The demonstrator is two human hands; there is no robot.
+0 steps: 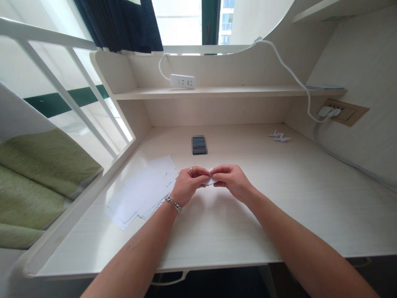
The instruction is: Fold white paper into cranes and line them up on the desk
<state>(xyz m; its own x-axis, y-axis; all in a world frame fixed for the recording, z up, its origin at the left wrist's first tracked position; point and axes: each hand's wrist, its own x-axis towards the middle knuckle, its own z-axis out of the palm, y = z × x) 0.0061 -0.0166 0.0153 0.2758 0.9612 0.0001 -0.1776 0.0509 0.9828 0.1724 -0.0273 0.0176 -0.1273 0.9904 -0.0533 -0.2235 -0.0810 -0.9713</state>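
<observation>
A small folded piece of white paper is pinched between my two hands, just above the desk top. My left hand, with a ring and a chain bracelet, grips its left side between thumb and fingers. On the opposite side, my right hand holds the paper in the same kind of pinch. The fingertips of both hands nearly meet and cover most of the paper, so its exact shape is hidden. Left of my left hand lies a loose spread of white paper sheets.
A dark phone-like object, partly pixelated, lies beyond my hands. Folded paper cranes sit at the back right. A white power strip rests on the shelf; a white cable runs to the wall socket.
</observation>
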